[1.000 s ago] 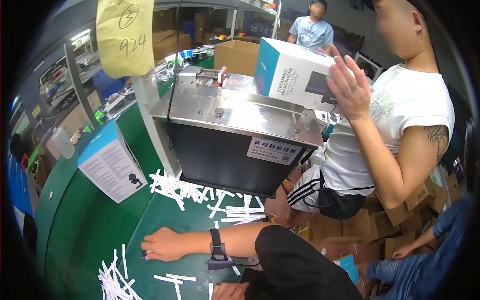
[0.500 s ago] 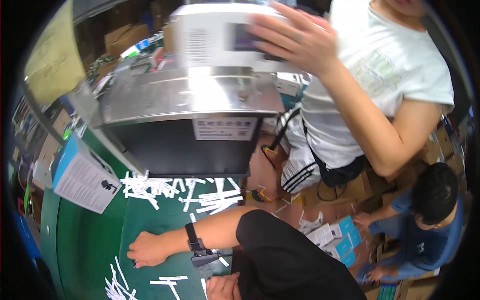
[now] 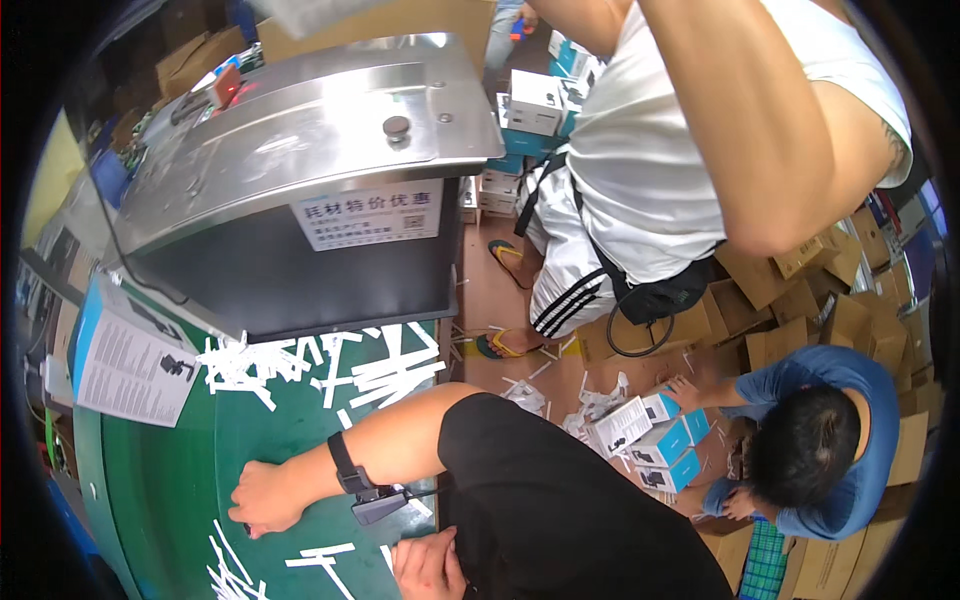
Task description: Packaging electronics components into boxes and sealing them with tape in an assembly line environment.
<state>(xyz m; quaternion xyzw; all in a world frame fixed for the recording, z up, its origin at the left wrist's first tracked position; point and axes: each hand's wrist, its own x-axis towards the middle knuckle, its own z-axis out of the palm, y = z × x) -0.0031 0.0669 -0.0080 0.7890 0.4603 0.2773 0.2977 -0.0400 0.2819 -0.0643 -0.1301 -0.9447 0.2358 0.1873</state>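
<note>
My right hand (image 3: 266,499), with a black strap (image 3: 348,463) on its wrist, rests on the green tabletop (image 3: 190,470). Its fingers curl downward, and a small dark spot shows under them; what it is I cannot make out. Close to the lower edge, beside my black sleeve, is my left hand (image 3: 430,566), its fingers bent together and partly cut off from view. White paper strips (image 3: 235,570) lie below my right hand, and a few more strips (image 3: 320,556) between the two hands. Whether either hand grips a strip is hidden.
A steel-topped machine (image 3: 300,120) stands beyond a strip pile (image 3: 260,370). At left leans a white-and-blue box (image 3: 140,360). A person in white (image 3: 660,150) stands close by; another in blue (image 3: 840,440) crouches by small boxes (image 3: 665,440). Cartons (image 3: 870,330) fill the right.
My view has shifted. The standing person's raised arm and white box have gone up, mostly out of sight. The crouching person's hand now touches a small box. My hands keep nearly the same pose.
</note>
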